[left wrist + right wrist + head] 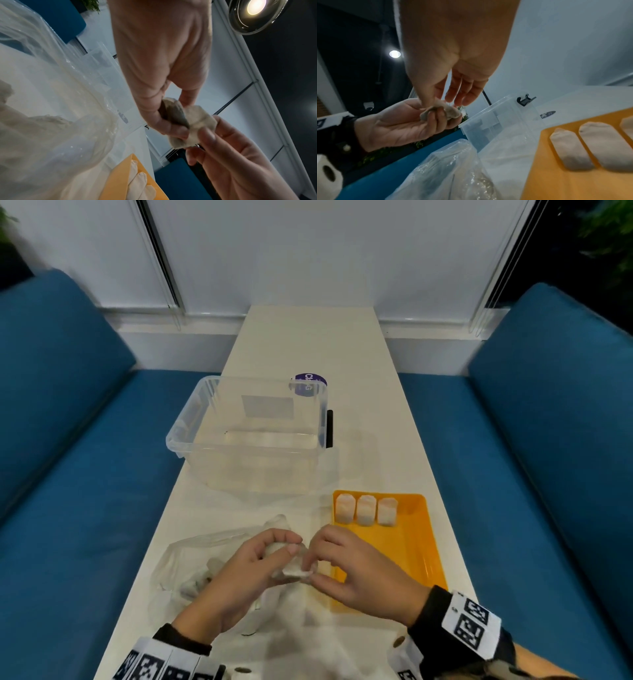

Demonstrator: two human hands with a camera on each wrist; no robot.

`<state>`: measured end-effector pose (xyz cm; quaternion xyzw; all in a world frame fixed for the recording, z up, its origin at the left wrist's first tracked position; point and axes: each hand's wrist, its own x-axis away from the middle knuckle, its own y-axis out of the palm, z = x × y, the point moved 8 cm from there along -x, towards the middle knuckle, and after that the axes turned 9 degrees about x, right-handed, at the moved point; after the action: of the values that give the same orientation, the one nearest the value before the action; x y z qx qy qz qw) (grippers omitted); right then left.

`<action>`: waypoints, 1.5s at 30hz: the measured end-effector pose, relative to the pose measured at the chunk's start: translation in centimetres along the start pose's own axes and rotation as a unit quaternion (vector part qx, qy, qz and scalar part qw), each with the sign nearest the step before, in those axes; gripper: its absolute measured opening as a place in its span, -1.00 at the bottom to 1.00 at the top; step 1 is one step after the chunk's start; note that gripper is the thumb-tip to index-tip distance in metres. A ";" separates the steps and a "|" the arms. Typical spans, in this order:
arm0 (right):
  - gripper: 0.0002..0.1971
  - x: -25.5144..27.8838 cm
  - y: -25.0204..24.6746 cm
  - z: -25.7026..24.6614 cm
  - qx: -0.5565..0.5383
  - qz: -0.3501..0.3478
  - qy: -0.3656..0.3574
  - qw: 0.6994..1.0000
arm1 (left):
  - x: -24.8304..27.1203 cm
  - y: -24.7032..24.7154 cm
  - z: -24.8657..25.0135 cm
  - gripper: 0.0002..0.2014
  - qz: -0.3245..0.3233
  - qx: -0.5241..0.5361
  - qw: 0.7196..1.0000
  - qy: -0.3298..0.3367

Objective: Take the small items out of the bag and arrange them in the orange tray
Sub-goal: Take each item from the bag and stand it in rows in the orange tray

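Left hand pinches crumpled tea bag; right hand pinches its other edge, just above table between plastic bag and orange tray; best flatten pouch gently (paper likely tears), then lay beside three tea bags in tray's far row; left wrist view alone shows fold; head view alone shows clear bin.

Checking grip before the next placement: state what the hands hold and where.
Both hands hold one small pouch: left hand pinches its left end, right hand its right end.
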<state>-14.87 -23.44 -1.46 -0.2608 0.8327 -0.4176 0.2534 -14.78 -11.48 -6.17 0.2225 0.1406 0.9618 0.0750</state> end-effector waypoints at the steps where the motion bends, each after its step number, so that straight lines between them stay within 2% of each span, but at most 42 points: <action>1: -0.79 0.0 0.0 0.1 -0.017 0.008 0.012 1.000 | 0.1 0.1 0.1 -0.65 -0.005 0.000 1.000 0.001; 3: -0.82 0.1 0.0 1.0 -0.092 0.019 0.077 0.993 | 0.4 0.2 0.3 -0.62 -0.011 0.002 1.000 0.001; 6: -0.95 0.3 -0.1 2.5 -0.238 0.039 0.165 0.956 | 0.9 0.5 0.8 -0.41 -0.031 -0.029 0.999 0.011; 8: -0.96 0.4 0.0 3.0 -0.298 0.035 0.193 0.934 | 1.1 0.7 0.9 -0.31 -0.047 -0.082 0.995 0.016; 9: -0.96 0.4 0.0 3.1 -0.311 0.032 0.198 0.929 | 1.1 0.8 0.8 -0.39 -0.049 -0.105 0.993 0.015; 11: -0.97 0.5 -0.3 3.1 -0.312 0.023 0.204 0.928 | 1.0 1.0 0.6 -0.72 -0.047 -0.138 0.989 0.020; 13: -0.94 0.8 -0.4 3.4 -0.292 0.014 0.211 0.933 | 0.7 1.3 0.4 -0.97 -0.035 -0.149 0.988 0.021; 15: -0.89 1.2 -0.6 3.9 -0.246 0.000 0.220 0.944 | 0.3 1.8 0.2 -0.88 -0.035 -0.154 0.987 0.029; 18: -0.85 2.1 -0.9 5.0 -0.190 -0.021 0.227 0.955 | -0.2 2.4 0.0 -0.94 -0.026 -0.172 0.984 0.033; 22: -0.82 3.7 -3.3 9.1 -0.090 -0.010 0.276 0.957 | -0.6 1.5 -0.2 -0.83 -0.015 -0.198 0.980 0.030; 25: -0.96 5.2 -5.3 14.4 -0.002 0.005 0.336 0.942 | -0.3 -0.8 0.5 -0.87 0.043 -0.185 0.981 0.036; 29: -0.78 6.9 -6.3 20.6 0.081 0.013 0.416 0.906 | 0.5 -3.1 0.4 -0.89 0.090 -0.179 0.979 0.024; 32: -0.74 7.3 -5.6 23.1 0.120 -0.026 0.454 0.882 | 1.0 -3.8 -0.3 -0.88 0.104 -0.185 0.977 0.002; 37: -0.78 6.7 -3.8 25.0 0.127 -0.095 0.459 0.874 | 1.3 -4.0 -1.5 -0.89 0.119 -0.192 0.974 -0.029; 45: -0.74 5.5 -3.1 25.8 0.185 -0.119 0.445 0.868 | 1.2 -3.8 -1.7 -0.88 0.127 -0.199 0.970 -0.052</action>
<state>-1.70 -43.11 -13.52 -0.0926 0.7273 -0.6629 -0.1514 -16.34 -7.98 -8.32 0.2690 -0.0876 0.9591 0.0018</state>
